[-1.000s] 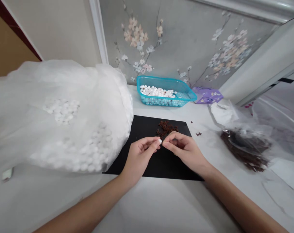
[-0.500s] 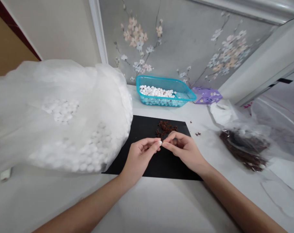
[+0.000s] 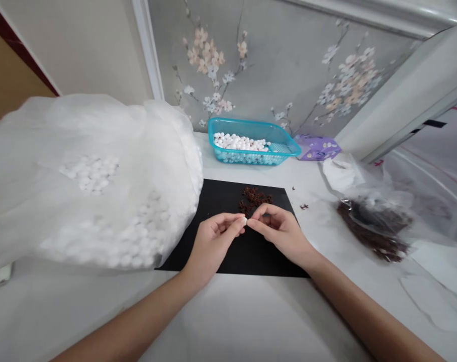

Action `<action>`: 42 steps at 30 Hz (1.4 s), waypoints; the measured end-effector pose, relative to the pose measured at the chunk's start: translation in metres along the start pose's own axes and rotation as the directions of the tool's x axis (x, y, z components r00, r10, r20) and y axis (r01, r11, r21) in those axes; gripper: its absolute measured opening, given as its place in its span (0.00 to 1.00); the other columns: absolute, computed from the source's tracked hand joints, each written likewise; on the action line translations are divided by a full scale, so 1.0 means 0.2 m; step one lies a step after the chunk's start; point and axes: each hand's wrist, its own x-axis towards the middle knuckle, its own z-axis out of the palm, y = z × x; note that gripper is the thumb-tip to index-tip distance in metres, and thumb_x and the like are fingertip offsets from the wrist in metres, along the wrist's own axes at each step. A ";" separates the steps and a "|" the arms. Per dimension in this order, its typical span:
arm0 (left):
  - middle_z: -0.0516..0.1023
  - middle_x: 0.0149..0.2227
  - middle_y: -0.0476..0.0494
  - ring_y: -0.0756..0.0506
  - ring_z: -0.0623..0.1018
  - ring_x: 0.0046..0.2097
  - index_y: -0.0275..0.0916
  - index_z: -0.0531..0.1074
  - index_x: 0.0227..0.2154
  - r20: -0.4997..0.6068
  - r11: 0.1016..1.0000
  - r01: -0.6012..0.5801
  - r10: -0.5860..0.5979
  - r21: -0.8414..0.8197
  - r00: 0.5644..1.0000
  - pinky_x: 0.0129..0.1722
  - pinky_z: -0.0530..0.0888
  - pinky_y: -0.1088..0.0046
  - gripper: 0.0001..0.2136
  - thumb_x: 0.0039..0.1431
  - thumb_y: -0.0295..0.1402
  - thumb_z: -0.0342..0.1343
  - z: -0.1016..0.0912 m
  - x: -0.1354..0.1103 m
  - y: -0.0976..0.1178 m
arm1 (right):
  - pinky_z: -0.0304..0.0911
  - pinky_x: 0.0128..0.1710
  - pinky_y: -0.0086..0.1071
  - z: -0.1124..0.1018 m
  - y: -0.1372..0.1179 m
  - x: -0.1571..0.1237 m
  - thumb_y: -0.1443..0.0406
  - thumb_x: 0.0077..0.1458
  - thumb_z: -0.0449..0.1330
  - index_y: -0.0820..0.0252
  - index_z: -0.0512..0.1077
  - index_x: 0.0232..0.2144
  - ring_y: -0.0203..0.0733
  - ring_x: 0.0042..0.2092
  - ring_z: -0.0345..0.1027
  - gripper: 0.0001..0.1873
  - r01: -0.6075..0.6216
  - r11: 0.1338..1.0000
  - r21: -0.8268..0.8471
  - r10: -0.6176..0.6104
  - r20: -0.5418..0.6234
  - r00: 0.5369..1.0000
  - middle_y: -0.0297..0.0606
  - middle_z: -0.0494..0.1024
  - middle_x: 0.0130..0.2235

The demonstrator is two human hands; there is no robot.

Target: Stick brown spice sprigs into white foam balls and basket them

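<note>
Above the black mat [image 3: 228, 256], my left hand [image 3: 217, 239] pinches a small white ball [image 3: 245, 221] between thumb and fingertips. My right hand [image 3: 281, 232] is closed in a pinch right at the ball's right side, its fingertips touching or nearly touching it. What sits between the right fingertips is too small to make out. Just beyond the hands, on the mat, lies a loose pile of small reddish-brown star-shaped pieces [image 3: 255, 197], partly hidden by the right hand.
On the left bulges a large translucent bag [image 3: 168, 146] of white balls. A blue plastic basket [image 3: 254, 157] holding white balls stands by the wall, beside a purple packet [image 3: 318, 147]. To the right lies a clear bag of brown pieces [image 3: 375, 231]; two stray brown pieces [image 3: 304, 206] lie nearby.
The whole view has shifted slightly, so everything appears a little further left. The hands keep nearly the same pose, with the white ball still pinched in the left fingertips.
</note>
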 end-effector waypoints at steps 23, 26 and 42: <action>0.73 0.23 0.49 0.52 0.72 0.30 0.35 0.73 0.23 0.007 0.998 -0.023 0.023 0.056 1.000 0.32 0.68 0.79 0.14 0.54 0.42 0.55 0.00 -0.01 -0.02 | 0.56 0.19 0.26 0.06 0.07 -0.04 0.66 0.49 0.62 0.55 0.67 0.35 0.25 0.19 0.48 0.09 0.462 0.643 -0.611 -0.635 -0.088 0.768 0.32 0.67 0.33; 0.73 0.23 0.48 0.52 0.72 0.30 0.35 0.73 0.23 0.008 0.998 -0.035 0.035 0.051 0.999 0.32 0.69 0.79 0.14 0.53 0.42 0.55 0.01 -0.01 -0.01 | 0.60 0.22 0.27 0.07 0.07 -0.05 0.67 0.51 0.60 0.55 0.68 0.36 0.26 0.19 0.51 0.08 0.498 0.557 -0.665 -0.678 -0.016 0.735 0.33 0.69 0.33; 0.74 0.34 0.39 0.51 0.72 0.29 0.30 0.73 0.33 -0.072 0.993 0.053 -0.061 -0.110 0.996 0.28 0.68 0.76 0.18 0.59 0.40 0.44 0.02 -0.01 -0.02 | 0.56 0.32 0.33 -0.06 -0.43 0.76 0.62 0.44 0.63 0.61 0.72 0.38 0.39 0.32 0.62 0.17 0.141 0.469 -0.872 -0.661 -0.241 0.710 0.45 0.71 0.38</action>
